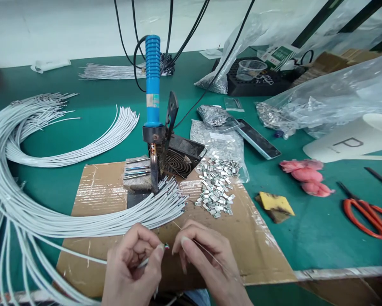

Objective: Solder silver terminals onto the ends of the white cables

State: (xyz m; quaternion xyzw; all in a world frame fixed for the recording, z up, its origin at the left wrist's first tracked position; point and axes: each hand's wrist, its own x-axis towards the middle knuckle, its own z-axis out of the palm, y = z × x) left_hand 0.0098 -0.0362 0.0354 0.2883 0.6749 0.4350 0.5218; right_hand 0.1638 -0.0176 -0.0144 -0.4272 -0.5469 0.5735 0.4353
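My left hand (135, 259) is closed in a pinch on the end of a white cable (82, 256), whose coloured inner cores stick out at its fingertips. My right hand (203, 255) is closed too, pinching a thin wire (181, 227) that runs up to the left, right beside the cable tip. Both hands hover over a cardboard sheet (257, 242). Just behind them lies a bundle of white cables (114, 221) with stripped ends. A heap of small metal clips (216, 187) lies to the right of the bundle.
A blue-handled soldering iron (153, 80) stands upright in a holder with a small fan (181, 159) behind it. Further right on the green table lie bags of clips (221, 140), a phone (257, 138), pink cloth (307, 176), a yellow sponge (275, 205) and orange scissors (367, 216).
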